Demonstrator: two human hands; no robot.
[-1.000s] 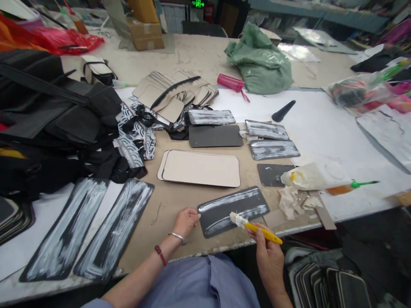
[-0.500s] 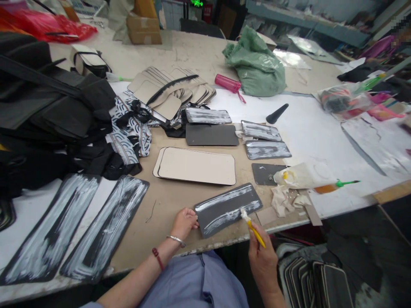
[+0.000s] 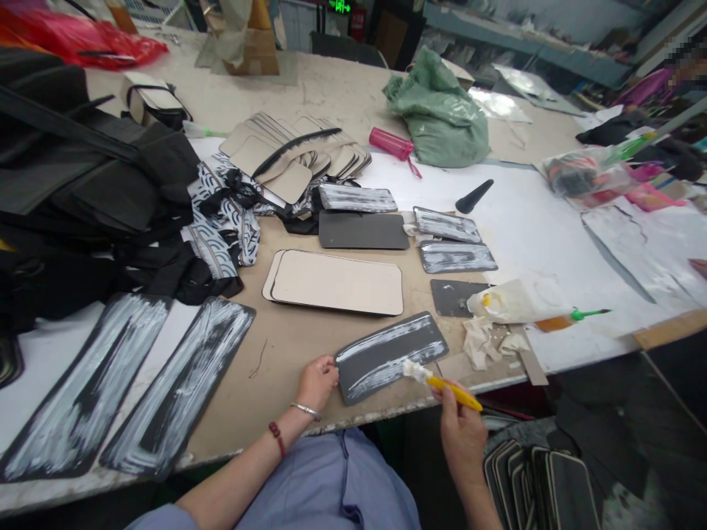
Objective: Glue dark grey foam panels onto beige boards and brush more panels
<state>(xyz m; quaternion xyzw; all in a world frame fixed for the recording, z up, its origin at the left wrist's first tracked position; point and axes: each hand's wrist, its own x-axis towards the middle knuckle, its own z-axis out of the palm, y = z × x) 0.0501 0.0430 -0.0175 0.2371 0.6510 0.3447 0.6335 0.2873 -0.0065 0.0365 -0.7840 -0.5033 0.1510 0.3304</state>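
A dark grey panel [image 3: 389, 352] with rounded corners lies near the table's front edge, streaked with white paste along both long sides. My left hand [image 3: 319, 384] is closed on its left edge, thumb and fingers pinching the corner area. In my right hand [image 3: 462, 430] is a brush [image 3: 456, 394] with a yellow handle. Its white-coated bristles touch or hover just over the panel's lower right part; I cannot tell which. Just beyond the panel lie stacked beige boards [image 3: 336, 283]. Two larger paste-streaked panels [image 3: 185, 383] rest at the left.
A plastic container of paste [image 3: 513, 300] lies on its side at the right, with crumpled scraps [image 3: 480, 342] before it. Smaller coated panels [image 3: 458, 256] sit farther back. Black bags [image 3: 82, 162] crowd the left, and a green plastic bag [image 3: 445, 114] stands at the back.
My right hand has shifted slightly right, and the brush handle has swung from steep to flatter. The bristles are a little farther left along the panel's lower streak. My left hand stays on the edge.
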